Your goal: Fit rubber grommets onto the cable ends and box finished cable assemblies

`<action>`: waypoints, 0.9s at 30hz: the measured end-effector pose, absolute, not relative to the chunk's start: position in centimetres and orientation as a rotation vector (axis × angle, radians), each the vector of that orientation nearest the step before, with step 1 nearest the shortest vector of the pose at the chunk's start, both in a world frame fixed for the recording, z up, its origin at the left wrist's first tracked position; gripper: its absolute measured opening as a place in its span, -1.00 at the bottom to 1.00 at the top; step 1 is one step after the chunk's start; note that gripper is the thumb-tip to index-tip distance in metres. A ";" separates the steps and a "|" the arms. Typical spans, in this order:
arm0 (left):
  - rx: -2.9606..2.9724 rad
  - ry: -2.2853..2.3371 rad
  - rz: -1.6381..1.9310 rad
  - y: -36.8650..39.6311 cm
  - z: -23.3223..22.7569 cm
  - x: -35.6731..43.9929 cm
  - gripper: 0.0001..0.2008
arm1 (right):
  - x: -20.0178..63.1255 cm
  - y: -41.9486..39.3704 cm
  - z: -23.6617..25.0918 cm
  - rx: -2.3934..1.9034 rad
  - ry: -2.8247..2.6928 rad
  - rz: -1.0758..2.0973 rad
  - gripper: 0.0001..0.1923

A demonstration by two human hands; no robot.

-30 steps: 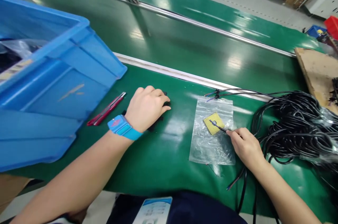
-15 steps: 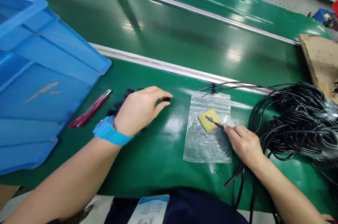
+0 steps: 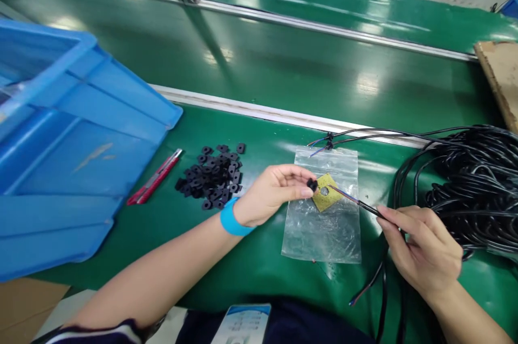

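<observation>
My left hand (image 3: 273, 193) pinches a small black rubber ring (image 3: 312, 184) between thumb and fingertips, just above a clear plastic bag (image 3: 324, 225). My right hand (image 3: 421, 252) grips a thin black cable (image 3: 364, 204) whose stripped coloured end points at the ring, a short gap between them. A yellow square pad (image 3: 328, 199) with a hole lies on the bag under both. A heap of several black rings (image 3: 214, 176) sits on the green belt (image 3: 263, 247) left of my left hand. A blue band wraps my left wrist.
A large blue plastic crate (image 3: 68, 144) stands at the left, with a red utility knife (image 3: 156, 176) beside it. A big coil of black cables (image 3: 473, 182) fills the right side. A metal rail (image 3: 259, 110) divides the belts. A cardboard piece (image 3: 499, 74) lies far right.
My left hand left the heap of rings and moved right with one ring pinched. My right hand lifted the cable end off the yellow pad and drew back to the right.
</observation>
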State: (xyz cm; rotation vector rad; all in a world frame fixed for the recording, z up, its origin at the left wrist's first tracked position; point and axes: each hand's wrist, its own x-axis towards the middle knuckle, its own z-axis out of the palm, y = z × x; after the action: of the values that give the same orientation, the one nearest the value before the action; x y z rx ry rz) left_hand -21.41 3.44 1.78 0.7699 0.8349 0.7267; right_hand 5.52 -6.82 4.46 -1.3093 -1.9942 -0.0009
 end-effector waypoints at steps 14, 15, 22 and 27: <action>1.031 0.821 0.697 2.5 2.9 -19.2 -0.72 | 5.3 -6.7 4.4 -1.273 -2.083 0.021 -0.71; 1.116 0.818 0.692 2.4 3.0 -19.0 -0.74 | 5.1 -6.8 4.3 -1.257 -2.099 0.021 -0.72; 1.286 0.768 0.763 0.8 3.0 -16.9 -0.75 | 5.4 -7.1 3.6 -1.115 -2.170 -0.065 -0.63; 1.514 0.686 0.851 0.8 3.5 -16.7 -0.80 | 4.9 -6.7 4.1 -1.104 -2.112 0.099 -0.69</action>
State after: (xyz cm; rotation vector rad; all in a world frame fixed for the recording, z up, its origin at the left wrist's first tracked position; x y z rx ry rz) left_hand -16.67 0.82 3.48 1.5143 0.6862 0.8514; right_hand 4.91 -6.67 4.08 -1.1042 -2.1120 0.0994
